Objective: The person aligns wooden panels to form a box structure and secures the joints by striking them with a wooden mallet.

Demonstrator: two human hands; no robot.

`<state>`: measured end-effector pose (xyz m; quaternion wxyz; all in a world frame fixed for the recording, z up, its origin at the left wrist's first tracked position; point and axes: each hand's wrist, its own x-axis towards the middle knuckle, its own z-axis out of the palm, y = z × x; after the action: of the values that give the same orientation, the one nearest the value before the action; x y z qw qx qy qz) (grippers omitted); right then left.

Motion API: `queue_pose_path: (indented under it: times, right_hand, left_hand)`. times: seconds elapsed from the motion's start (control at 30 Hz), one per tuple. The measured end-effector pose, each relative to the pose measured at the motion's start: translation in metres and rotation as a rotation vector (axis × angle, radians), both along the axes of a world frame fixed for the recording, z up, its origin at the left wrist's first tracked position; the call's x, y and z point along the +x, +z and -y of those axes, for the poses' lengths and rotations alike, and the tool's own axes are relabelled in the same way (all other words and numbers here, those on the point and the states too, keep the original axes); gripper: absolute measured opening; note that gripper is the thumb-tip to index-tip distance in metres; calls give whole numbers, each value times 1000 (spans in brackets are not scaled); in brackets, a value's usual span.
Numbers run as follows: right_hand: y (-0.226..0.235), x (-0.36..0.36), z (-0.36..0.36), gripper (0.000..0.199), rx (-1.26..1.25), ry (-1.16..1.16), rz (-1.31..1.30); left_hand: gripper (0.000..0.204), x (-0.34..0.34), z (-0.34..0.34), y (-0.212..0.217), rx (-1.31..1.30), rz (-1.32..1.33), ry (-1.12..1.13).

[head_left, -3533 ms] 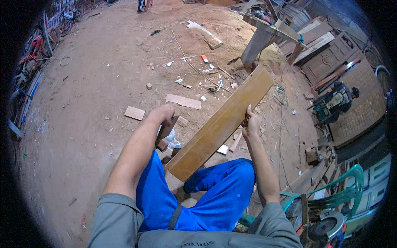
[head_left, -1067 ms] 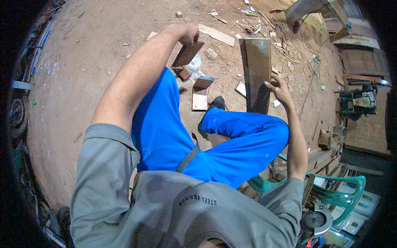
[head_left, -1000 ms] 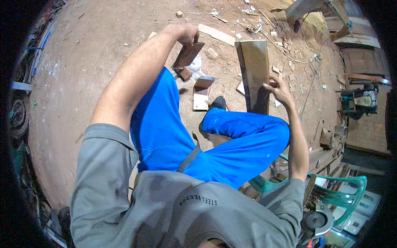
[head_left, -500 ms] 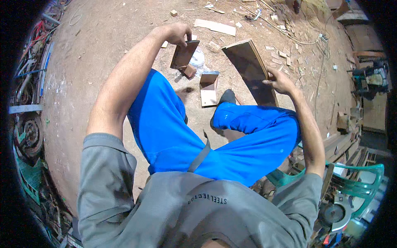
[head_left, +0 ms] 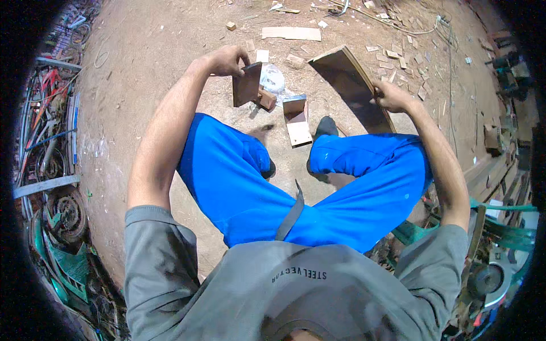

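My left hand (head_left: 227, 61) is closed on the upper edge of a small dark brown wooden board (head_left: 247, 86), held on its edge. Behind that board, a short reddish-brown wood block (head_left: 265, 99) shows partly, beside a crumpled clear plastic bag (head_left: 273, 78). My right hand (head_left: 392, 95) grips the side of a long dark wooden panel (head_left: 348, 82) with pale edges, which slants down toward my right knee. Between the two boards, near my foot, a small L-shaped wooden piece (head_left: 297, 126) stands on the ground; two small dark spots mark its pale face.
Wood offcuts (head_left: 392, 55) lie scattered at the far right, near a long hose or cable (head_left: 398, 29). A flat pale plank (head_left: 291, 33) lies ahead. Metal parts and a wheel (head_left: 67, 215) crowd the left side. A green plastic chair (head_left: 506, 227) and a circular saw (head_left: 488, 278) are at the right.
The view has shifted slightly. My left hand has moved a little left with the small board, which now hangs more upright. My right hand keeps its grip on the long panel.
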<state>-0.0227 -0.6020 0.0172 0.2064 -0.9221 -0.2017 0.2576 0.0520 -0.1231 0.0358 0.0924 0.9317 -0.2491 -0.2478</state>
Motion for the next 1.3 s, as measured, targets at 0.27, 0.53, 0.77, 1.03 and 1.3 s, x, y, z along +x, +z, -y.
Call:
queue_pose_path:
  times: [0.27, 0.53, 0.77, 1.03, 1.3]
  right_hand:
    - [-15, 21, 29, 38, -213, -159, 281]
    - [-23, 36, 82, 39, -240, -424, 301]
    - [-48, 44, 138, 43, -391, -748, 467]
    - [-56, 26, 146, 33, -290, -720, 342]
    - [-30, 15, 134, 42, -340, -765, 55]
  left_hand:
    - [45, -5, -3, 4, -6, -52, 58]
    - [44, -5, -4, 5, 16, -68, 61]
    - [48, -7, -8, 5, 14, -69, 41]
    - [50, -5, -18, -4, 47, -43, 76]
    - [49, -5, 1, 4, 76, -65, 64]
